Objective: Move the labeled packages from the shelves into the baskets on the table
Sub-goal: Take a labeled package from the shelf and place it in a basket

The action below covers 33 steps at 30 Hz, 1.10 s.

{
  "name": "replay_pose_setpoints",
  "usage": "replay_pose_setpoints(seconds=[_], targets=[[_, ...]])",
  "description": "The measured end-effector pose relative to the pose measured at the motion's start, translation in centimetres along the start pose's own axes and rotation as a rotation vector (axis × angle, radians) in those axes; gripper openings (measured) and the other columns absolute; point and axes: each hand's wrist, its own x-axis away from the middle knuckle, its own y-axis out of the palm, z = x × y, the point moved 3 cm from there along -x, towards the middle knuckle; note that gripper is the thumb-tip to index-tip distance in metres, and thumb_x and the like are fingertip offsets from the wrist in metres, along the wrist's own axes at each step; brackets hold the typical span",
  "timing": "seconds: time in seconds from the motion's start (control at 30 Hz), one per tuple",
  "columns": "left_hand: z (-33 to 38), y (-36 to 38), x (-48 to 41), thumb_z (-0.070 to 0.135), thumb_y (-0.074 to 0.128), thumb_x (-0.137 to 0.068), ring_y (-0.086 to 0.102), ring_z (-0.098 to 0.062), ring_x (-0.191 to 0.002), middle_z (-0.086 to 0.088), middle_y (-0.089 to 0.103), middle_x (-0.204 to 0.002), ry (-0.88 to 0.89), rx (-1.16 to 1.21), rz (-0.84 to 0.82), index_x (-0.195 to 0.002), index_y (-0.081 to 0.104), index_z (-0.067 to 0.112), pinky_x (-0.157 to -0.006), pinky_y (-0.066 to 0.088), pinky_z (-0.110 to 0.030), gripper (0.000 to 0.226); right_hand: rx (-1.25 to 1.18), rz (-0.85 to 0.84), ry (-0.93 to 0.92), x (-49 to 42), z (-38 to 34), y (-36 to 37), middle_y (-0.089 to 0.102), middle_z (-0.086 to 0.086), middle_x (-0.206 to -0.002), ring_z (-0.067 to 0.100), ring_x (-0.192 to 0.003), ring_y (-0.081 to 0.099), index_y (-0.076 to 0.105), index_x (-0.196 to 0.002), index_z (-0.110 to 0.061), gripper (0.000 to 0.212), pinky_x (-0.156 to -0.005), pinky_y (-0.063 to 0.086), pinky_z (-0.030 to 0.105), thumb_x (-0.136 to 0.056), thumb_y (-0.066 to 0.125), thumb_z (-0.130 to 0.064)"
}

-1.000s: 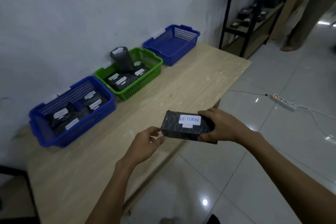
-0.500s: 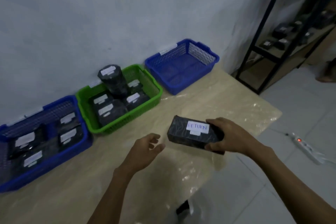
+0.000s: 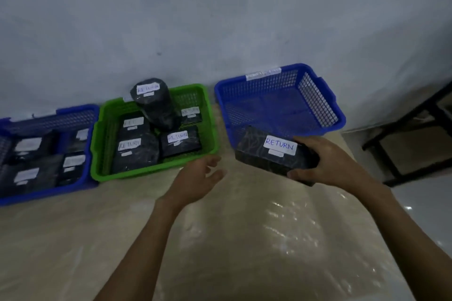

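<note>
My right hand (image 3: 327,161) grips a black wrapped package (image 3: 266,154) with a white label reading RETURN, held just in front of the empty blue basket (image 3: 318,102) at the right. My left hand (image 3: 198,176) hovers open and empty over the table, near the front right corner of the green basket (image 3: 100,151). The green basket holds several black packages labeled RETURN, one round package (image 3: 152,102) standing tall at its back. A second blue basket (image 3: 80,183) at the left holds several black packages with white labels.
The three baskets stand in a row against a pale wall on a light wooden table (image 3: 220,239) covered in glossy film. A black shelf frame (image 3: 411,134) stands on the floor beyond the table's right end.
The view has come closer to the baskets. My right hand has carried the package forward to the front of the right blue basket. My left hand stays off the package, open.
</note>
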Motion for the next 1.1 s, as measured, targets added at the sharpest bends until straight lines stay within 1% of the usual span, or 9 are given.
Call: replay_pose_setpoints(seconds=[0.17,0.3,0.33,0.43,0.6,0.7,0.87,1.0,1.1], targets=[[2.8,1.9,-2.9,0.036,0.065,-0.089,0.061,-0.006,-0.097,0.009,0.064,-0.111,-0.065,0.036,0.091,-0.127,0.059,0.019,-0.084,0.049,-0.025,0.042,0.045,-0.107,-0.049,-6.4,3.9,-3.2,0.046,-0.001,-0.136,0.015,-0.121,0.044,0.036,-0.144,-0.023,0.09,-0.097,0.036,0.025,-0.069,0.079,-0.048],[5.1,2.8,-4.5,0.027,0.066,-0.089,0.057,-0.003,-0.1,0.011,0.063,-0.11,-0.038,0.104,0.273,-0.12,0.064,0.017,-0.08,0.039,-0.005,0.032,0.025,-0.148,-0.104,-11.3,5.9,-4.2,0.047,0.003,-0.137,0.02,-0.124,0.044,0.038,-0.144,-0.019,0.092,-0.1,0.038,0.029,-0.067,0.081,-0.043],[5.5,3.0,-4.9,0.026,0.067,-0.089,0.057,-0.005,-0.1,0.008,0.064,-0.11,-0.024,0.104,0.314,-0.117,0.065,0.016,-0.08,0.038,-0.005,0.03,0.029,-0.162,-0.11,-12.5,6.4,-4.1,0.048,0.004,-0.137,0.021,-0.124,0.045,0.038,-0.144,-0.018,0.093,-0.102,0.04,0.032,-0.066,0.081,-0.044],[5.8,4.0,-6.4,0.03,0.067,-0.088,0.055,-0.012,-0.105,0.001,0.063,-0.11,0.03,0.026,0.351,-0.112,0.067,0.014,-0.089,0.041,-0.019,0.03,0.083,-0.207,-0.136,-16.1,7.3,-3.1,0.045,0.006,-0.139,0.023,-0.126,0.044,0.035,-0.146,-0.019,0.097,-0.104,0.04,0.038,-0.065,0.081,-0.049],[5.9,5.5,-8.2,0.055,0.063,-0.078,0.052,-0.015,-0.109,-0.003,0.06,-0.115,0.106,-0.14,0.326,-0.112,0.069,0.01,-0.094,0.04,-0.022,0.057,0.151,-0.27,-0.217,-21.0,7.3,-0.3,0.037,0.007,-0.147,0.025,-0.133,0.035,0.03,-0.148,-0.017,0.1,-0.11,0.033,0.041,-0.067,0.081,-0.046],[5.5,6.1,-8.7,0.059,0.067,-0.073,0.05,-0.02,-0.116,-0.006,0.057,-0.123,0.125,-0.186,0.345,-0.114,0.068,0.012,-0.097,0.043,-0.033,0.062,0.206,-0.269,-0.282,-23.4,6.7,1.1,0.036,0.007,-0.149,0.025,-0.135,0.032,0.029,-0.148,-0.017,0.101,-0.11,0.032,0.043,-0.067,0.082,-0.044],[4.2,6.8,-9.5,0.062,0.072,-0.069,0.032,-0.026,-0.138,-0.011,0.035,-0.149,0.116,-0.199,0.408,-0.136,0.05,0.012,-0.11,0.033,-0.044,0.087,0.217,-0.233,-0.34,-26.8,6.8,2.7,0.034,0.009,-0.151,0.026,-0.138,0.029,0.031,-0.148,-0.015,0.101,-0.112,0.029,0.049,-0.065,0.084,-0.039],[3.5,6.8,-10.4,0.078,0.059,-0.067,-0.001,-0.026,-0.149,-0.014,0.005,-0.161,0.022,-0.235,0.374,-0.151,0.025,0.011,-0.12,0.008,-0.048,0.113,0.247,-0.18,-0.34,-28.5,7.6,3.5,0.021,0.013,-0.157,0.027,-0.144,0.018,0.026,-0.15,-0.016,0.1,-0.116,0.017,0.054,-0.07,0.081,-0.038],[3.0,7.2,-11.1,0.087,0.048,-0.064,-0.012,-0.022,-0.149,-0.01,-0.006,-0.162,-0.048,-0.318,0.308,-0.154,0.011,0.013,-0.119,-0.004,-0.049,0.122,0.232,-0.045,-0.308,-28.5,7.6,3.9,0.023,0.014,-0.155,0.03,-0.142,0.022,0.031,-0.148,-0.019,0.091,-0.115,0.015,0.056,-0.073,0.079,-0.037]])
